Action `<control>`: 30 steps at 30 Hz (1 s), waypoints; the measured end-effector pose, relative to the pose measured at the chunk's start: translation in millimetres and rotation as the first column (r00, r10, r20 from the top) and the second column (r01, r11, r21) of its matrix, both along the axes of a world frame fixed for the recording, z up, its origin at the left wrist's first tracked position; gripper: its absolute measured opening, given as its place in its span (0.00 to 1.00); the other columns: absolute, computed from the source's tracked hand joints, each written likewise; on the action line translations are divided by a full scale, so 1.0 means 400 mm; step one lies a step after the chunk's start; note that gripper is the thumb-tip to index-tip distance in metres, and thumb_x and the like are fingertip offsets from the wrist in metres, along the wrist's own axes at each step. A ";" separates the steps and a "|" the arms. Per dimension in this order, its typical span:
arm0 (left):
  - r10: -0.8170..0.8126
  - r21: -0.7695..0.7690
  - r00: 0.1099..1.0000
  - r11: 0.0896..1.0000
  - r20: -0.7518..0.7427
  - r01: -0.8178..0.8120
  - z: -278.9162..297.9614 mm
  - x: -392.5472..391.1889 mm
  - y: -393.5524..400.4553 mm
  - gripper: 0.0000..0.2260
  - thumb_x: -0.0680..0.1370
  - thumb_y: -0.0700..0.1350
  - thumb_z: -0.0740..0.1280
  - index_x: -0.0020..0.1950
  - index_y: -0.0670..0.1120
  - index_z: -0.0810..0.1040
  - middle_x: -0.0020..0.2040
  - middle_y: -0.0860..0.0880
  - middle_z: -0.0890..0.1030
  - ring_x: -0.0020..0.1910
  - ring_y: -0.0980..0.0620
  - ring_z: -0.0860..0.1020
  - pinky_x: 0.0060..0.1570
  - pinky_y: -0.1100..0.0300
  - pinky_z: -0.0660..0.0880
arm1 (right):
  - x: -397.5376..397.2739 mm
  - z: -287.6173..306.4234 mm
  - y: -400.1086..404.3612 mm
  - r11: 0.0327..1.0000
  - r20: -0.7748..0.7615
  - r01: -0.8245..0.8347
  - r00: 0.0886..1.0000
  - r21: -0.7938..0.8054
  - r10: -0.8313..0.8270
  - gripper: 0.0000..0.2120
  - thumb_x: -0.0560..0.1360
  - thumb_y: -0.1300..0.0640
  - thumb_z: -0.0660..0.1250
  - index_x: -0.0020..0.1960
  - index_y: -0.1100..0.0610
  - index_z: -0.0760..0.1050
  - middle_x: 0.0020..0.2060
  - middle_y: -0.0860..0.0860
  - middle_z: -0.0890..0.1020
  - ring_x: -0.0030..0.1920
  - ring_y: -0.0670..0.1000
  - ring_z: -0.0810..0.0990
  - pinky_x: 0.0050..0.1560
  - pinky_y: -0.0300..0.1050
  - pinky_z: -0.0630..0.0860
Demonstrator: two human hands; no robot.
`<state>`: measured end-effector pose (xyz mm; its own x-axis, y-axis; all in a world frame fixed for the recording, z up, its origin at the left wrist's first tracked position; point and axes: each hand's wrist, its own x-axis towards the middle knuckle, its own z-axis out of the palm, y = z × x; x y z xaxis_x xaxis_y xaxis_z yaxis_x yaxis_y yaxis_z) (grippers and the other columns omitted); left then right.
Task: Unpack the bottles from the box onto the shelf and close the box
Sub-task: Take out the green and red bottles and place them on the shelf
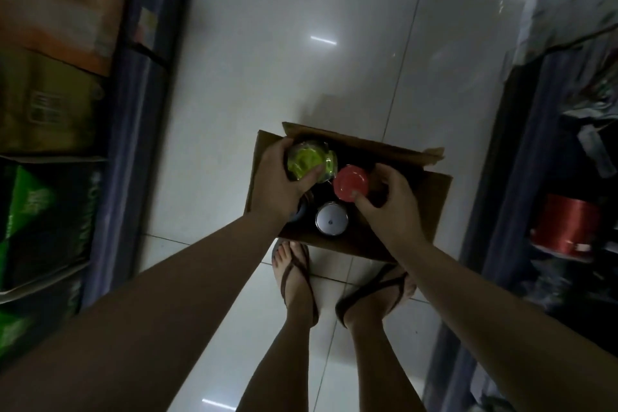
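Both hands are down in the open cardboard box [431, 207] on the tiled floor [267, 60]. The left hand [277, 191] has its grip curled round the green-topped bottle [309, 160] at the far left; the right hand [388, 207] pinches the red-capped bottle [351, 182] beside it. A silver-lidded bottle [332, 219] stands nearer, untouched. Shelves [140, 77] flank either side.

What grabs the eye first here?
Two hands in an open cardboard box on the pale tiled floor: the left hand grips a lime-green-capped bottle, the right hand pinches a red-capped one. A silver cap sits below them, near the sandalled feet.
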<state>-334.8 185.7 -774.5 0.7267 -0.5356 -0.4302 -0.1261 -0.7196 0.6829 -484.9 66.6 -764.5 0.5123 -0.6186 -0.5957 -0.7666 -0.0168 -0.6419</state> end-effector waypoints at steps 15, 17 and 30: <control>-0.238 0.080 0.971 0.967 -0.035 0.240 -0.130 0.026 -0.027 0.36 0.66 0.39 0.76 0.71 0.43 0.66 0.68 0.43 0.69 0.66 0.45 0.69 0.65 0.58 0.66 | 0.071 -0.192 -0.006 0.973 -0.072 -0.228 0.971 -0.018 0.226 0.42 0.64 0.55 0.79 0.72 0.58 0.63 0.68 0.55 0.68 0.68 0.55 0.69 0.67 0.46 0.68; -0.234 0.085 0.972 0.968 -0.016 0.235 -0.119 0.029 -0.023 0.34 0.66 0.39 0.76 0.70 0.44 0.68 0.66 0.44 0.72 0.65 0.48 0.70 0.59 0.66 0.64 | 0.068 -0.178 -0.011 0.965 -0.088 -0.258 0.963 -0.050 0.253 0.40 0.63 0.55 0.78 0.70 0.58 0.65 0.66 0.55 0.71 0.65 0.56 0.71 0.64 0.46 0.70; -0.320 0.119 0.946 0.942 0.047 0.313 0.352 0.034 -0.106 0.37 0.60 0.55 0.71 0.69 0.52 0.69 0.63 0.55 0.75 0.60 0.52 0.75 0.55 0.57 0.74 | -0.057 0.371 -0.143 0.976 -0.016 -0.112 0.994 -0.188 0.111 0.40 0.59 0.50 0.77 0.68 0.47 0.66 0.56 0.40 0.72 0.55 0.45 0.75 0.52 0.39 0.70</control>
<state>-321.3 143.3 -633.8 0.5551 -0.6954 -0.4563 -0.4009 -0.7044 0.5858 -507.8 9.3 -616.2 0.5820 -0.6590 -0.4765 -0.7562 -0.2231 -0.6151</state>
